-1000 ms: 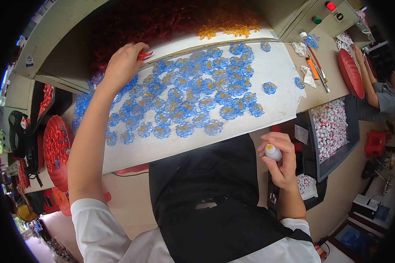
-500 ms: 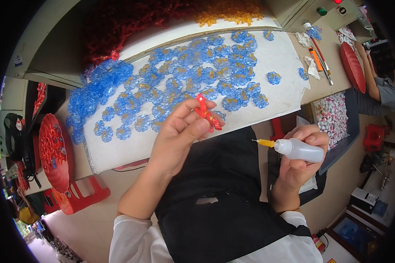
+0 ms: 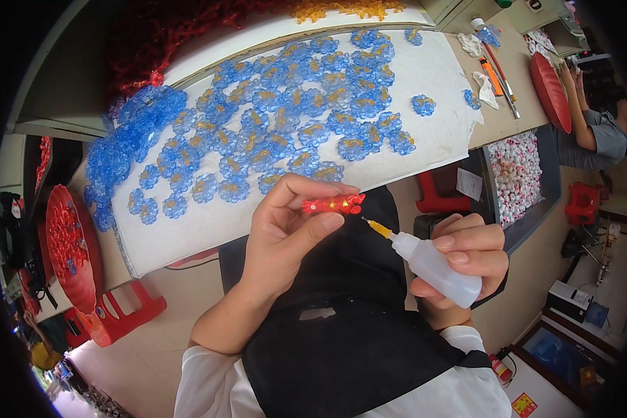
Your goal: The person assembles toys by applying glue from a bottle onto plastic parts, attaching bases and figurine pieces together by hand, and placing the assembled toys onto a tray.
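Observation:
Between the thumb and fingers of my left hand (image 3: 285, 230) is a small red figurine (image 3: 336, 204) with gold markings, held lengthwise above the table's near edge. My right hand (image 3: 470, 261) grips a translucent white squeeze bottle (image 3: 439, 270). A yellow nozzle (image 3: 380, 229) with a thin needle points up and left from the bottle. The needle's tip is close to the right end of the figurine; whether they touch I cannot tell. Beyond my hands, many blue clear flower-shaped pieces (image 3: 304, 132) with amber centres lie spread on white paper (image 3: 439, 136).
Blue pieces (image 3: 136, 125) are heaped at the left, with red pieces (image 3: 202, 35) and amber pieces (image 3: 348, 8) behind. A red dish (image 3: 90, 272) of small red parts stands far left. Right are a pen-like orange tool (image 3: 491, 76), a drawer of pinkish-white pieces (image 3: 515, 171) and another person (image 3: 602, 132).
My left hand has turned the figurine from upright and slanted to nearly level. My right hand has brought the bottle left, tilting it so the needle is now close to the figurine.

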`<action>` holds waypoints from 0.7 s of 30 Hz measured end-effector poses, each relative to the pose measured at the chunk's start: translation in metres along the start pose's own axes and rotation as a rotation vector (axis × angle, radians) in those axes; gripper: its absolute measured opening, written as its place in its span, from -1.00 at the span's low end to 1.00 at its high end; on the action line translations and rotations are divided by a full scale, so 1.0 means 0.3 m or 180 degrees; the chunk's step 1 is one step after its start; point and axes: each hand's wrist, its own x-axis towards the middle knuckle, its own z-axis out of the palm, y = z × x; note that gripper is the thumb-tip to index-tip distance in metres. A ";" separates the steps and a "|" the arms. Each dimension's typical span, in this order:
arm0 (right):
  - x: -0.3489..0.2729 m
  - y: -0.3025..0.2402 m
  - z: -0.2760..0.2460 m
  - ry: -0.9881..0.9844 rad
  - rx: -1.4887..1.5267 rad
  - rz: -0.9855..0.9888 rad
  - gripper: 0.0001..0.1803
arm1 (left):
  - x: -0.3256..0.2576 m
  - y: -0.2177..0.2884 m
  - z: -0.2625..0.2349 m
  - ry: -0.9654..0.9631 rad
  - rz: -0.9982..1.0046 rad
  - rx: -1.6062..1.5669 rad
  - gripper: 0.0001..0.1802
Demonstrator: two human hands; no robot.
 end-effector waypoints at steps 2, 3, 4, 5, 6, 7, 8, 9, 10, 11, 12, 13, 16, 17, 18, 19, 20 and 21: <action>0.001 -0.001 0.005 -0.0088 -0.0106 -0.0044 -0.52 | 0.000 -0.001 0.004 -0.0022 0.0043 -0.0017 -0.78; 0.001 -0.003 0.004 -0.0087 -0.0109 -0.0033 -0.52 | 0.000 -0.001 0.006 -0.0043 0.0096 -0.0031 -0.79; 0.003 -0.004 0.003 -0.0111 -0.0106 -0.0038 -0.52 | -0.001 0.000 0.006 -0.0037 0.0090 -0.0030 -0.79; 0.003 -0.004 0.003 -0.0136 -0.0103 -0.0043 -0.51 | 0.000 0.001 0.007 -0.0032 0.0067 -0.0023 -0.79; 0.002 -0.003 0.002 -0.0136 -0.0098 -0.0036 -0.51 | 0.000 0.001 0.006 -0.0026 0.0043 -0.0016 -0.79; 0.001 -0.001 0.000 -0.0150 -0.0117 -0.0042 -0.51 | 0.000 -0.001 0.005 -0.0022 0.0036 -0.0018 -0.79; -0.001 0.001 -0.001 -0.0164 -0.0136 -0.0048 -0.50 | 0.000 -0.003 0.004 -0.0032 0.0034 -0.0014 -0.78; -0.002 0.003 0.001 -0.0165 -0.0134 -0.0040 -0.50 | 0.000 -0.006 0.004 -0.0041 0.0033 -0.0010 -0.78; -0.001 0.002 0.003 -0.0160 -0.0118 -0.0034 -0.51 | 0.001 -0.005 0.005 -0.0042 0.0026 -0.0010 -0.78; 0.000 0.003 0.005 -0.0156 -0.0101 -0.0027 -0.51 | 0.002 -0.004 0.007 -0.0046 0.0029 -0.0014 -0.78; 0.000 0.004 0.005 -0.0153 -0.0103 -0.0021 -0.51 | 0.002 -0.003 0.010 -0.0051 0.0032 -0.0018 -0.78; 0.000 0.005 0.005 -0.0172 -0.0145 -0.0024 -0.51 | 0.002 -0.004 0.011 -0.0052 0.0028 -0.0018 -0.78; 0.000 0.002 -0.002 -0.0171 -0.0121 0.0007 -0.52 | 0.002 -0.006 0.012 -0.0010 0.0007 -0.0103 -0.77; -0.001 0.001 -0.004 -0.0152 -0.0053 0.0037 -0.52 | -0.001 -0.006 0.011 0.0046 -0.0128 -0.0189 -0.78; -0.002 0.001 -0.004 -0.0152 -0.0053 0.0037 -0.52 | -0.002 -0.006 0.010 0.0101 -0.0263 -0.0275 -0.78; -0.004 0.000 -0.006 -0.0001 0.0028 0.0004 -0.52 | -0.001 -0.007 0.010 0.0094 -0.0265 -0.0280 -0.78; -0.005 0.000 -0.009 0.0151 0.0107 -0.0031 -0.52 | 0.000 -0.007 0.010 0.0054 -0.0347 -0.0434 -0.77; -0.005 -0.001 -0.009 0.0151 0.0096 -0.0031 -0.52 | 0.001 -0.006 0.010 0.0013 -0.0429 -0.0587 -0.77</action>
